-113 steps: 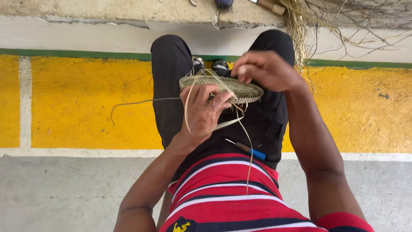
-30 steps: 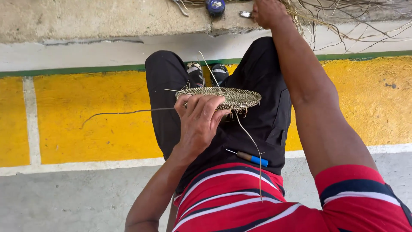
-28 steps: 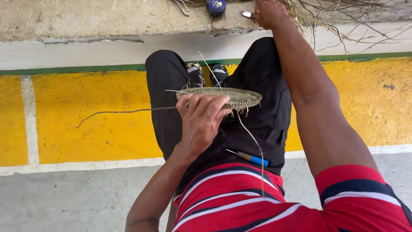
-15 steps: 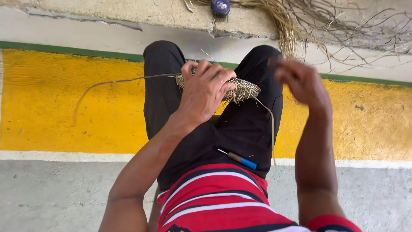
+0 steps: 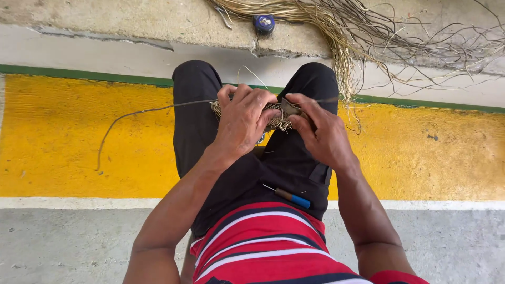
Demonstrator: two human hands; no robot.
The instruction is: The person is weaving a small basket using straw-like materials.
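Yellow-painted floor band (image 5: 63, 147) w/ green edge strip, grey concrete nearer, fibre bundle (image 5: 315, 16) on kerb beyond knees, woven disc (image 5: 279, 113) over lap, left hand (image 5: 243, 123) & right hand (image 5: 321, 134) both clamped on it, loose strand (image 5: 137, 113) trailing left.

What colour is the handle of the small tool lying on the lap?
Blue, on the small tool, seen in the head view.

A woven disc (image 5: 273, 113) sits over the knees between left hand (image 5: 243, 123) and right hand (image 5: 321, 134); a fibre bundle (image 5: 336, 31) lies beyond on the ledge (image 5: 131, 21); an awl (image 5: 288, 196) rests on the lap.
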